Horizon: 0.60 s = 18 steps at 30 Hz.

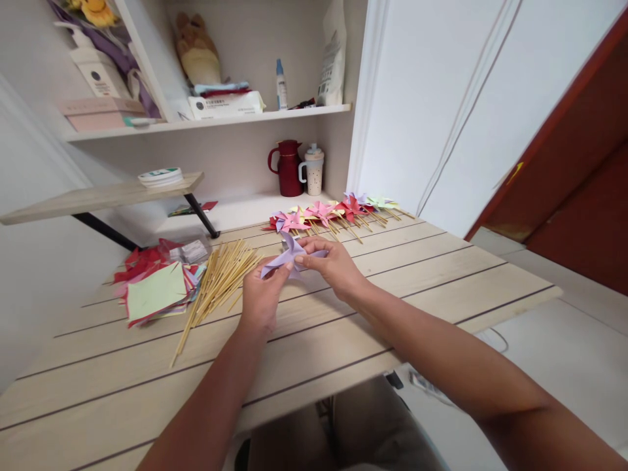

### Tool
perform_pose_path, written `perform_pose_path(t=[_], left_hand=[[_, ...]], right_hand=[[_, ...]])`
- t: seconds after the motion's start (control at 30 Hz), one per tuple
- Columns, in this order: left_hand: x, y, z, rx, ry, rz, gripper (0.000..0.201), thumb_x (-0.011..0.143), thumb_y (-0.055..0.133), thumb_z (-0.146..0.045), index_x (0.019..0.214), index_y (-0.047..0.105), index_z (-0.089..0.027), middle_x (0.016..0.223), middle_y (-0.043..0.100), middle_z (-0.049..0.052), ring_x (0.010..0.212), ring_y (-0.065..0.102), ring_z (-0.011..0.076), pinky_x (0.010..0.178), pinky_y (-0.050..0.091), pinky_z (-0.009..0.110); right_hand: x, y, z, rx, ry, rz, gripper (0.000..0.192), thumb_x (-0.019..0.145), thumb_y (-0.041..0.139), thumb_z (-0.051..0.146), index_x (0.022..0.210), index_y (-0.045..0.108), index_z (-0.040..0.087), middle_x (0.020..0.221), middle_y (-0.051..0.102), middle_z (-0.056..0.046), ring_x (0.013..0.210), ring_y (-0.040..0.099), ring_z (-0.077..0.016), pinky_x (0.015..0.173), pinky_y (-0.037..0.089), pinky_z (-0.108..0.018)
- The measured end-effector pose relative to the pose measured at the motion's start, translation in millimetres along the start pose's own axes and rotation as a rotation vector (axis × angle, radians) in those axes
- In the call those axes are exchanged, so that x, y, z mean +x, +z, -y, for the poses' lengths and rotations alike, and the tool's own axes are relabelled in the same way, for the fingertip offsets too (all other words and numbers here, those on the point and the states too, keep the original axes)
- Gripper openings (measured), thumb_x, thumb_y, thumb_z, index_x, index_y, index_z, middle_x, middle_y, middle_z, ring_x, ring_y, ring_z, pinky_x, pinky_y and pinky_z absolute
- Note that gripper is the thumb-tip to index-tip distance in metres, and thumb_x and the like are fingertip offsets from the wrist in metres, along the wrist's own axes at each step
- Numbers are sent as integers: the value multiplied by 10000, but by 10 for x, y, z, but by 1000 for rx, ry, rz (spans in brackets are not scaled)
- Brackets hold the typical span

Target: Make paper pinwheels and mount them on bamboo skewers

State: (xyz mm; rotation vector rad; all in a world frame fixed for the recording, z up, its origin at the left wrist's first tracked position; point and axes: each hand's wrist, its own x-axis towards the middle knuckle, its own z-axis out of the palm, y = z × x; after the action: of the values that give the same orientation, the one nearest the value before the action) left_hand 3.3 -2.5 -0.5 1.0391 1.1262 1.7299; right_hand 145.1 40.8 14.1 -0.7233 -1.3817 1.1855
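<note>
A lilac paper pinwheel is held between both hands above the middle of the table. My left hand pinches its left blade between thumb and fingers. From the right, my right hand grips it with the thumb near the centre and the fingers behind. The pinwheel's folded blades stick out up, left and right; no stick is visible on it. To the left of my hands lies a loose bundle of thin wooden sticks. Beyond them, finished paper pinwheels on sticks lie in a row.
Left of the sticks sits a stack of cut paper squares, with red paper pieces and a clear plastic box behind. A small raised shelf stands at the back left. A dark red jug and a cup stand behind the table.
</note>
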Motion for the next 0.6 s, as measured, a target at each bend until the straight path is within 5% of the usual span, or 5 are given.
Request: perform_pose_path(t=[0.43,0.6], left_hand=[[-11,63,32,-68,43,-48,295,647,845,-222,923,775,-145,953,785,88,901,715,201,887,547,344],[9,38,19,-80,25,-105,311,623,860,-234,910,770,-152,951,785,80,915,720,214,917,540,372]], right_hand=[[-14,61,-41,117,100,-69,276,567,875,348,610,656,186,961,719,-44,865,638,-192,809,477,-331],[12,43,-76,126,88,-38,227,656,819,385,758,728,203,814,702,-8,801,597,-175,819,447,-330]])
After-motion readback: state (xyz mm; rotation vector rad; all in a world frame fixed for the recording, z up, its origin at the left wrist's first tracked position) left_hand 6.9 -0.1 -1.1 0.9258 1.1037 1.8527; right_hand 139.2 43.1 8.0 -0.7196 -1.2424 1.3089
